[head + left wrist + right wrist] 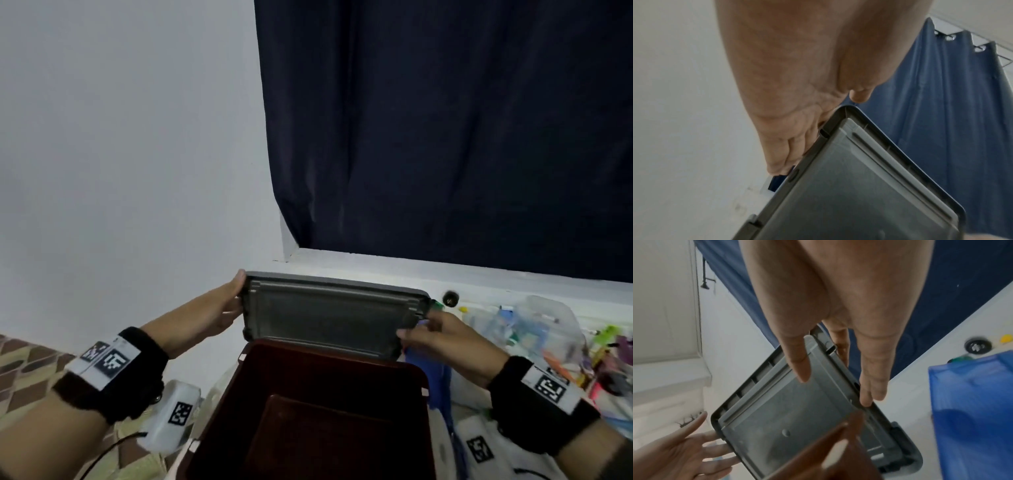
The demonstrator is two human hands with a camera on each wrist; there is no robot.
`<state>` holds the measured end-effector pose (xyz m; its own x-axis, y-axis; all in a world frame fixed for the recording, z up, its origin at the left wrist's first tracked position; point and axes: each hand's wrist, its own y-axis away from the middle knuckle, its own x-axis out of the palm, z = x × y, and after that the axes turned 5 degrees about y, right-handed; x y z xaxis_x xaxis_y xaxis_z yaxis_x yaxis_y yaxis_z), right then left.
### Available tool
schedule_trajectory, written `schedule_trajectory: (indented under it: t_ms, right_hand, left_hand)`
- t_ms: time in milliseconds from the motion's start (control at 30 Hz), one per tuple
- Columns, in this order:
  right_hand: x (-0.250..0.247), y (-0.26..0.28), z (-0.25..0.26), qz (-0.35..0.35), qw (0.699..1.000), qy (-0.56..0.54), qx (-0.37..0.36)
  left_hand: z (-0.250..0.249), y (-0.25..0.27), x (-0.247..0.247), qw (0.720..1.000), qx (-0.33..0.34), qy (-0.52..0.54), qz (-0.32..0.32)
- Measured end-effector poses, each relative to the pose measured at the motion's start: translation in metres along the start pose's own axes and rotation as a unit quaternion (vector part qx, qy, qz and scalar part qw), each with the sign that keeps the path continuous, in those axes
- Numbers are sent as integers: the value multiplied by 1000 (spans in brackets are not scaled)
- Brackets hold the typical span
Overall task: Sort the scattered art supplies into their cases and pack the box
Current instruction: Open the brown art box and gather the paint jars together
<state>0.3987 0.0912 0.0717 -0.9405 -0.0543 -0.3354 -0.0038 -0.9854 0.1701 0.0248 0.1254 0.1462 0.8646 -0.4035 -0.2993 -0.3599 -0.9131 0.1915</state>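
A dark brown box stands open at the bottom centre, its inside bare as far as I can see. Its grey lid is held upright behind it, inner face toward me. My left hand supports the lid's left edge with straight, spread fingers; the thumb sits by the top corner. My right hand pinches the right edge, with the thumb on the inner face and the fingers along the rim and behind.
Clear bags of mixed coloured art supplies lie at the right. A blue plastic case lies beside the box. A dark blue curtain hangs over a white ledge behind. A patterned mat covers the floor at left.
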Motion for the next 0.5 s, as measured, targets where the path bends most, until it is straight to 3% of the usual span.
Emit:
schedule_trajectory:
  t_ms: [100, 500]
  right_hand:
    - [7, 14, 1, 19, 998, 53, -6]
    - [41, 68, 9, -105, 991, 35, 77]
  left_hand:
    - [20, -5, 3, 998, -14, -23, 61]
    - [62, -23, -15, 989, -11, -10, 150]
